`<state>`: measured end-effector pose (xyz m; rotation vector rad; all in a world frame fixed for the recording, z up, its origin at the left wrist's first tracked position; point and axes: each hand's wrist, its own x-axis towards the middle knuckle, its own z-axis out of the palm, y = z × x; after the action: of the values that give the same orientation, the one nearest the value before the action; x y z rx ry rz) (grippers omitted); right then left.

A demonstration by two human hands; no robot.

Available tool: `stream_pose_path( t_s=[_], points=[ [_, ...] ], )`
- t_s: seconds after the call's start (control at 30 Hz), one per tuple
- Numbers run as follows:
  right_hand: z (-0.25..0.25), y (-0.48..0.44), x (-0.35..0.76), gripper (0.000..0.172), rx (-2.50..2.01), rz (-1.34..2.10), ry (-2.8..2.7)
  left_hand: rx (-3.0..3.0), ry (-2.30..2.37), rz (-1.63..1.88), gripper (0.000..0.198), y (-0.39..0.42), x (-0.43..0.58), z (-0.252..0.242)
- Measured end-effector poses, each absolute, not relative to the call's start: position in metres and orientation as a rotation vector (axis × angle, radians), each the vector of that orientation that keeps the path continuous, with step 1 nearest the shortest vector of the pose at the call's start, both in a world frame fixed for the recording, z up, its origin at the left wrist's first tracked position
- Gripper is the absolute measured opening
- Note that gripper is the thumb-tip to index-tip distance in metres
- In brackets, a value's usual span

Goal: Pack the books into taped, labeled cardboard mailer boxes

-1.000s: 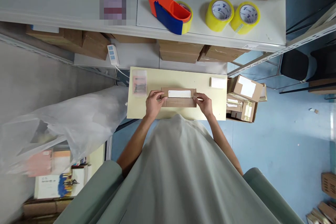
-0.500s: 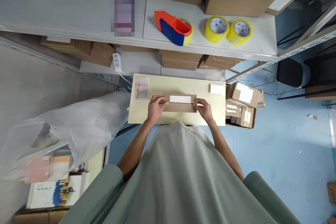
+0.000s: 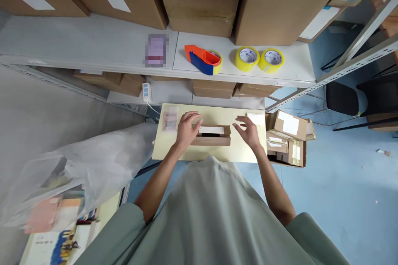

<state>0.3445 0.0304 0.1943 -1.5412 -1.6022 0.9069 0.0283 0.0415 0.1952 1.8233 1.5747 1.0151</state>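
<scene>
1. Cardboard cartons [image 3: 199, 8], large and brown, are stacked along the back of the pale shelf [image 3: 93, 45].
2. Clear plastic bag [image 3: 93, 161], crumpled, bulges at the left, just beside the left edge of the surface.
3. Pale yellow surface [image 3: 174, 151], a small rectangle, sits below the shelf and directly in front of the person.
4. Open carton [image 3: 287, 136] on the blue floor touches the right edge of the surface and holds several small labelled boxes.
5. Flat brown box [image 3: 211, 138] lies at the middle of the surface, long side across, with a white label [image 3: 211, 130] on its top face.
6. Left hand [image 3: 186, 129]: fingers bent over the left end of the flat brown box, closed on it, with the thumb on the near side.
7. Right hand [image 3: 248, 131]: fingers spread and relaxed, holding nothing. It hovers just beside the right end of the box, not touching it.
8. Tape dispenser [image 3: 203, 59], red and blue with a yellow roll loaded, lies on the shelf above the surface.
9. Two yellow tape rolls [image 3: 247, 58] sit side by side to the right of the dispenser, touching or nearly so.
10. Clear packet [image 3: 170, 118] lies flat at the far left corner of the surface, near the left hand. Its contents are too small to read.
11. White card [image 3: 256, 118] lies at the far right corner, just beyond the right hand's fingertips.
12. White power strip [image 3: 146, 91] sits on the lower ledge behind the surface.
</scene>
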Motion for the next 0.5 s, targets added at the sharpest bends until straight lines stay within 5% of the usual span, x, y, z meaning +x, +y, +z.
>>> stream_pose_path(
  t_s=[0.5],
  points=[
    [0.291,0.141,0.32,0.052,-1.179,0.528,-2.086,1.892,1.669,1.344,0.022,0.074,0.072,0.299]
  ],
)
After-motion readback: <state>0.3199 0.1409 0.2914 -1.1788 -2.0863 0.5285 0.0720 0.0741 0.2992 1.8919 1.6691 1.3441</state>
